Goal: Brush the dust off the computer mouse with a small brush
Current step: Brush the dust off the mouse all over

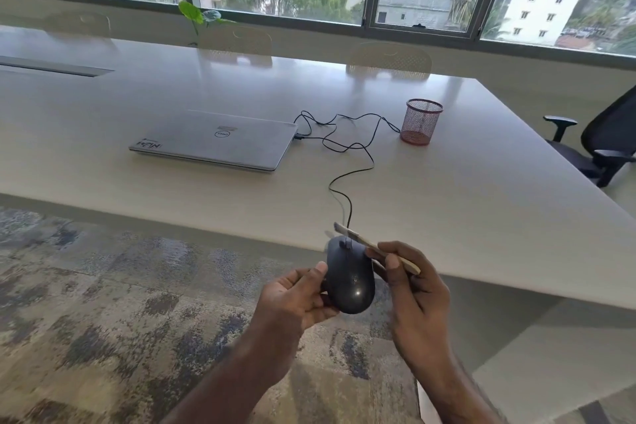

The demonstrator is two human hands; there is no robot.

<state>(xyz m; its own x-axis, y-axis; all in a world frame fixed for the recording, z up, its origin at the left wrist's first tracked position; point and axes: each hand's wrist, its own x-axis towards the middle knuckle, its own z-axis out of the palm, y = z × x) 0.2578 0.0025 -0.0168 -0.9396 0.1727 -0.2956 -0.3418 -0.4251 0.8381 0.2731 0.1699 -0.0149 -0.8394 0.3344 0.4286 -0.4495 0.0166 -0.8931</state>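
My left hand (296, 296) grips a black wired computer mouse (349, 277) from its left side and holds it in the air just in front of the table's near edge. In my right hand (413, 289), thumb and fingers pinch a small brush with a pale wooden handle (370, 246). The brush's dark bristle tip lies over the front end of the mouse, near the scroll wheel. The mouse's black cable (351, 162) runs up over the table to a shut silver laptop (216, 139).
A large white table (481, 203) fills the middle of the view. A red mesh pen cup (420, 121) stands right of the laptop. A black office chair (599, 144) is at the right. Patterned carpet lies below my arms; beige chairs and windows are beyond.
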